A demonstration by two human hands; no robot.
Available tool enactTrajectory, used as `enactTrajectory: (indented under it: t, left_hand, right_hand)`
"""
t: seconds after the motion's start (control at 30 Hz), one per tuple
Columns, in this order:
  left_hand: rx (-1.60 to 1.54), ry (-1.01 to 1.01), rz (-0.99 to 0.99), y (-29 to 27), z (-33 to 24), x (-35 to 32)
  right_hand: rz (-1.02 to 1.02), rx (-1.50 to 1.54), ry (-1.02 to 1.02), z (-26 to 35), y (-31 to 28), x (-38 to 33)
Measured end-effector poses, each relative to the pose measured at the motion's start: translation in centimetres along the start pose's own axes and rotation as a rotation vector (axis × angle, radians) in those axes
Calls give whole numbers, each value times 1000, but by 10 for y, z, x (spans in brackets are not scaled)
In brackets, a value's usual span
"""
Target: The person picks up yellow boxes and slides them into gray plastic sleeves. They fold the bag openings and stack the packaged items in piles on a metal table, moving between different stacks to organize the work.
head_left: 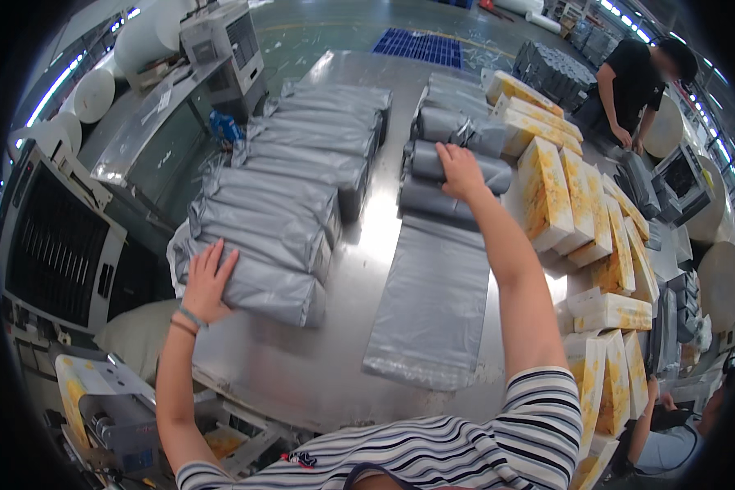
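Note:
My left hand (207,282) lies flat, fingers spread, on the nearest grey plastic-wrapped package (261,286) at the front of a long row of such packages (302,155) on the steel table (302,367). My right hand (459,170) reaches far forward and rests on a rolled grey bag (433,162) in a second stack of grey rolls (441,200). A flat empty grey bag (433,302) is spread on the table under my right forearm.
Yellow-and-white boxes (559,196) stand in rows along the table's right side. A person in black (637,82) works at the far right. A grey machine (57,237) stands at left, a label dispenser (114,416) at lower left, white paper rolls (94,94) behind.

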State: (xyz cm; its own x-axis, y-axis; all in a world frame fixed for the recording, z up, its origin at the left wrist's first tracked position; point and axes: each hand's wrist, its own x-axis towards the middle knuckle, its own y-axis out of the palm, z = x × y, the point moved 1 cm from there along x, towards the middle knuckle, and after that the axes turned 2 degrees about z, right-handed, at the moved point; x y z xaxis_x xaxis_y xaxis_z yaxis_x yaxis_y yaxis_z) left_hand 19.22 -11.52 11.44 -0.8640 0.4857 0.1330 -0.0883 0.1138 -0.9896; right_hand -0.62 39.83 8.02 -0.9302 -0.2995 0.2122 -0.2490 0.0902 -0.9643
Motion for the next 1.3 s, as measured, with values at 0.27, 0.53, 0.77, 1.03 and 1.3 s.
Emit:
enactTrajectory:
  t: [0.27,0.53,0.77,1.03,1.3]
  left_hand:
    - [-745,140,-59,23,-159,18]
    - [-1725,-479,-201,60,-226,63]
    - [-2387,-501,619,122,-249,-13]
    - [-1924,-268,349,69,-284,-40]
    - [-1832,-165,587,76,-295,-54]
  right_hand:
    - [176,87,-14,-20,-25,12]
    - [-482,402,-580,83,-111,-183]
    - [-325,512,-533,189,-100,-326]
    - [-361,1400,468,225,-97,-381]
    - [-262,1924,755,215,-95,-395]
